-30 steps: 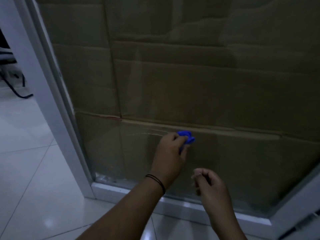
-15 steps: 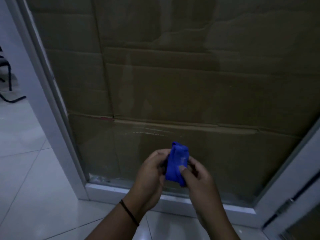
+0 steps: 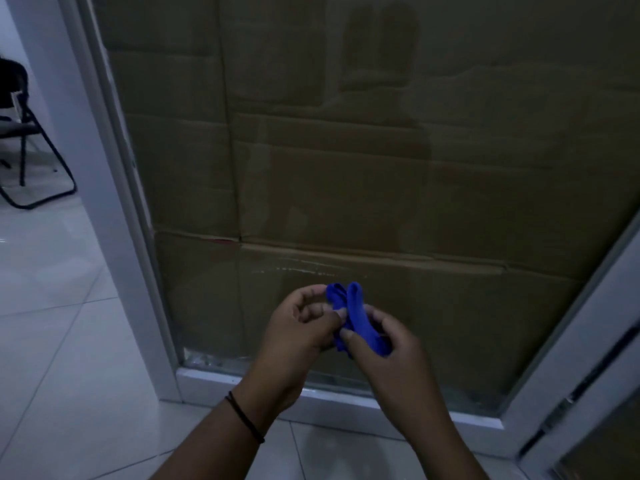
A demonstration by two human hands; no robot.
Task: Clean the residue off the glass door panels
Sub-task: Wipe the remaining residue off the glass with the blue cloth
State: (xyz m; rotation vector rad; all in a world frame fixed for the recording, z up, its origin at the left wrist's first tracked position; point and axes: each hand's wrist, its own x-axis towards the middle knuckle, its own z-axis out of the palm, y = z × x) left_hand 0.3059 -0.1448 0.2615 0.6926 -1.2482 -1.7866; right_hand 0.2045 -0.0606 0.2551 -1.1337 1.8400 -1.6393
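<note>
We see both hands raised in front of the lower part of the glass door panel (image 3: 346,168), working a small blue cloth (image 3: 356,320) between them. The left hand (image 3: 298,336) pinches the cloth's upper folds with thumb and fingertips, and a dark band (image 3: 244,417) circles that wrist. The right hand (image 3: 388,344) grips the cloth's lower end, its thumb pressed on the fabric. The cloth is bunched into two upright folds and held just off the glass, not against it. Behind the glass we see brown cardboard (image 3: 450,202) covering the whole pane. A pale streak of residue (image 3: 294,270) runs across the glass just above the hands, and more grime lies along the bottom edge by the white frame (image 3: 207,377). At the far left, a black folding chair (image 3: 24,140) stands on the white tiled floor (image 3: 52,341).
</note>
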